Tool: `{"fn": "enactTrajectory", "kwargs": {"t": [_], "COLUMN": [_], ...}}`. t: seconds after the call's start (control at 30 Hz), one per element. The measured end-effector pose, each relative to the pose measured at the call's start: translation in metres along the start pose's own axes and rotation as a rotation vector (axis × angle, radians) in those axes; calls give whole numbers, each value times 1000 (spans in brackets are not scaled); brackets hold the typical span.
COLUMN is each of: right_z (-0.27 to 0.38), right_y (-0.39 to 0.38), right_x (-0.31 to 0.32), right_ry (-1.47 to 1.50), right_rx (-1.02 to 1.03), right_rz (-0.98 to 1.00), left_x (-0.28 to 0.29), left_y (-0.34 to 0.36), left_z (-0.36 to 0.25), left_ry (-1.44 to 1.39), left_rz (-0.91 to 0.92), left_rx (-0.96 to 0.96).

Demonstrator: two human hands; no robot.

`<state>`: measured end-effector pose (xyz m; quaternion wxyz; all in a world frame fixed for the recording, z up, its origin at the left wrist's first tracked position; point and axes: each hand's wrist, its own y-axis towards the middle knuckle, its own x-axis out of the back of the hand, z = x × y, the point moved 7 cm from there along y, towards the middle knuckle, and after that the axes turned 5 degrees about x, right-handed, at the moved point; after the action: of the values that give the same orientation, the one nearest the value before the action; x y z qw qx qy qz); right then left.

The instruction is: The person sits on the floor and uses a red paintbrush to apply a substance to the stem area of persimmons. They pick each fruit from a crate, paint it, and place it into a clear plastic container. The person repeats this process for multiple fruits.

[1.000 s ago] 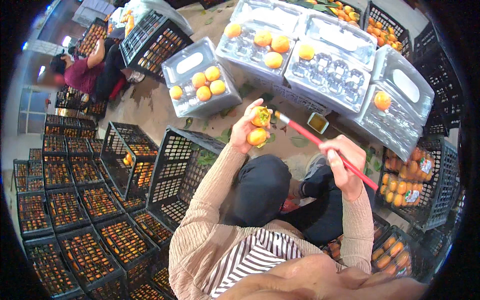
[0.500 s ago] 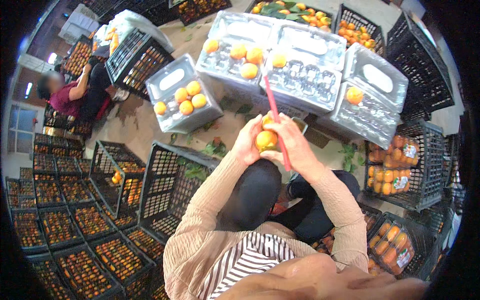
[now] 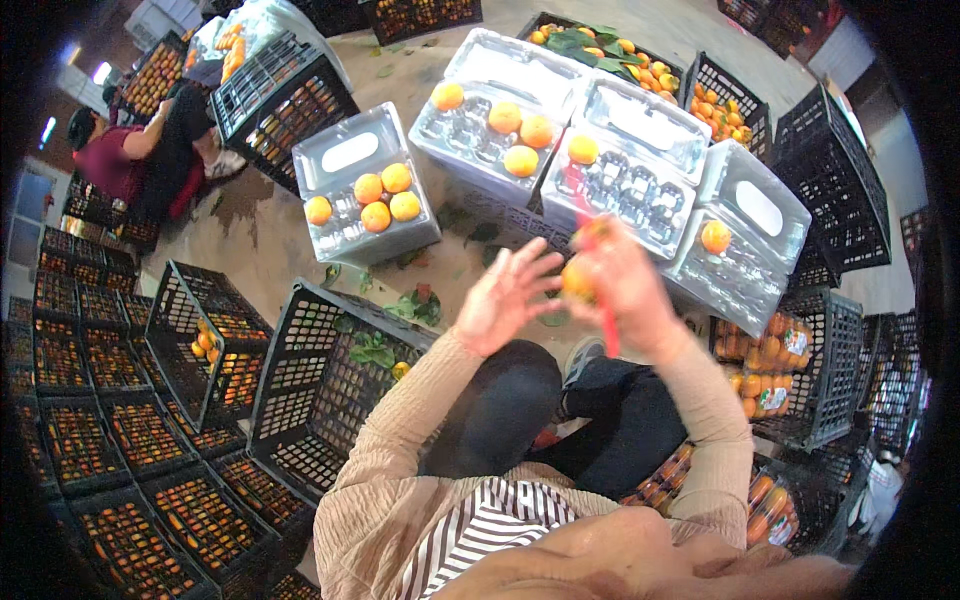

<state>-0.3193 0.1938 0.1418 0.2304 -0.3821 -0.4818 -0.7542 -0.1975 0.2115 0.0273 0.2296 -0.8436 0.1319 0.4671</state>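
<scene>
My right hand (image 3: 630, 285) is raised in front of me, blurred by motion. It grips an orange fruit (image 3: 580, 278) together with a thin red tool (image 3: 608, 335) that points down past my wrist. My left hand (image 3: 505, 295) is just left of the fruit, fingers spread, holding nothing and apart from it. Beyond my hands lie clear plastic clamshell trays: one (image 3: 345, 150) with several orange fruits, one (image 3: 470, 150) with three, one (image 3: 640, 190) with one, and one (image 3: 745, 265) with one.
A black plastic crate (image 3: 300, 380) with leaves and a fruit stands at my left knee. More black crates of fruit (image 3: 120, 500) are stacked at the left and the right (image 3: 800, 370). A seated person (image 3: 130, 150) works at the far left. Leaves litter the floor.
The fruit passed from my left hand to my right, which still keeps the red tool. My left hand has let go and opened. The tool swung from pointing right to pointing down.
</scene>
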Motion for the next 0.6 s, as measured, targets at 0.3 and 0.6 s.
{"fn": "enactTrajectory", "kwargs": {"t": [0.3,0.6], "right_z": [-178,-104], "right_y": [11,-31], "right_x": [199,25], "right_ry": [-934,-269], "right_rx": [-194,-391], "right_rz": [-386,-262], "left_x": [277,456], "left_y": [-174,-284], "left_z": [-101,15], "left_ry": [-95,-24], "left_rz": [-852,-1467], "left_rx": [-794,-399]}}
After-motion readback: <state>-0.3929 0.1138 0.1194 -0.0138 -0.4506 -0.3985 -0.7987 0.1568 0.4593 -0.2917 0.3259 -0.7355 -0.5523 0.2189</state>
